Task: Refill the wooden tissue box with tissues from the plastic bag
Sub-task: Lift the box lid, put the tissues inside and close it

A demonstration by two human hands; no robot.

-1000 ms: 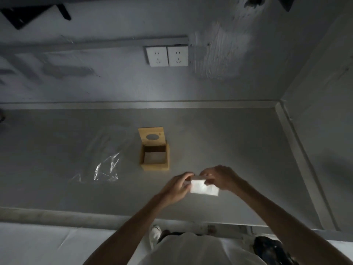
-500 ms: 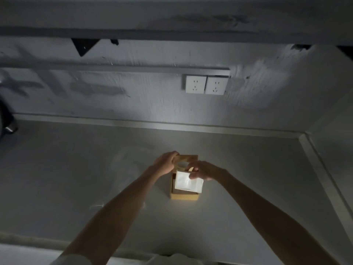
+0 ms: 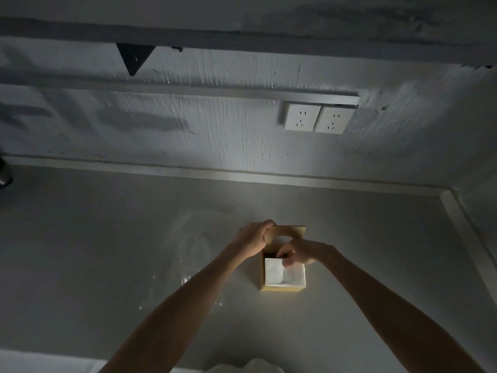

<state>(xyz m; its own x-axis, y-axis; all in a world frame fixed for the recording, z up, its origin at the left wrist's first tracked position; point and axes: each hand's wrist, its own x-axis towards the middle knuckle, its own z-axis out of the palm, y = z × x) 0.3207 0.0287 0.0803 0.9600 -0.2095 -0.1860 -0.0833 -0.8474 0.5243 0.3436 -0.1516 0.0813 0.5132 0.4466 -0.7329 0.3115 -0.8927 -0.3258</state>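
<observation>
The wooden tissue box (image 3: 281, 288) stands on the grey counter, its hinged lid (image 3: 295, 230) with an oval hole swung up and back. A white stack of tissues (image 3: 282, 274) fills the box opening. My left hand (image 3: 255, 235) grips the lid's left edge and holds it up. My right hand (image 3: 298, 254) pinches the top tissue at the stack's far edge. The clear plastic bag (image 3: 188, 265) lies flat on the counter to the left of the box, mostly behind my left forearm.
The grey counter (image 3: 94, 251) ends at a wall behind and a side wall on the right. Two white power sockets (image 3: 318, 118) sit on the back wall. A dark object (image 3: 4, 176) shows at the far left edge.
Both hands carried the tissue stack from near my body to the box and set it inside. The left hand took hold of the lid. The view tilted up and nearer.
</observation>
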